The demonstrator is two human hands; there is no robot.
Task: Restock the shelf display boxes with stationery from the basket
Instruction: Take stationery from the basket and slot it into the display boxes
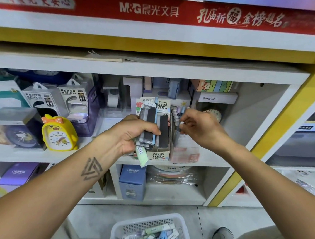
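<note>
Display box (160,154) front reachable; duck clock (58,134) left, pen box (185,155) right.

1. Both forearms reach forward and upward, converging toward the middle.
2. The left hand (131,134) has its back to the camera, fingers curled in a firm grip around a bundle of flat packs, thumb across their front.
3. The left forearm bears a triangular tattoo.
4. The right hand (199,128) is raised beside it, wrist bent, fingertips (183,123) pinched together on something small and pale.

basket (125,227) on floor below shelf; duck clock (58,134) left of display box (160,154)
</note>
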